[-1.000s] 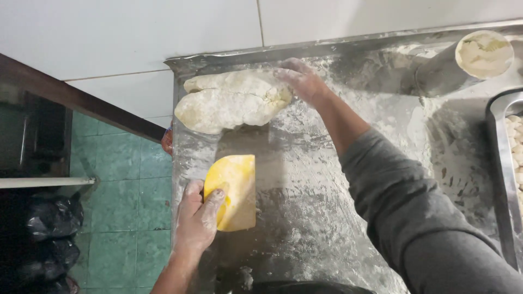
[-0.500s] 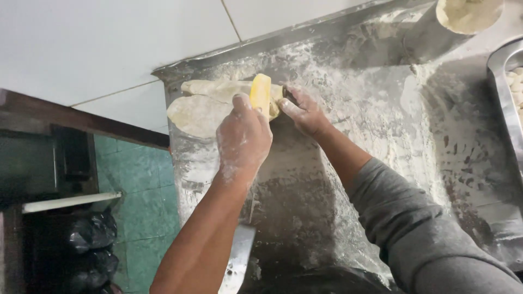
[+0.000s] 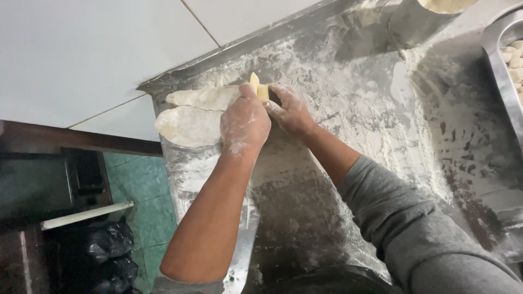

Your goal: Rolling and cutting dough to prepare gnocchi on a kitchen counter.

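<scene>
Two long pieces of pale dough [image 3: 190, 117] lie side by side at the far left corner of a floured steel table [image 3: 348, 125]. My left hand [image 3: 245, 122], dusted with flour, grips a yellow plastic scraper [image 3: 257, 87] held upright, its edge pressed down at the right end of the dough. My right hand [image 3: 291, 111] rests just right of the scraper, fingers touching the dough's end beside the blade. What lies under the hands is hidden.
A metal tray [image 3: 504, 71] with small dough pieces sits at the right edge. A round container [image 3: 430, 16] stands at the back by the white tiled wall [image 3: 81, 54]. Left of the table: green floor tiles [image 3: 147, 201], black bags [image 3: 103, 250], a dark counter.
My left hand lifted the yellow scraper from the table's near side, carried it to the dough, and now has it pushed down at the dough's right end. The right hand stayed on the dough.
</scene>
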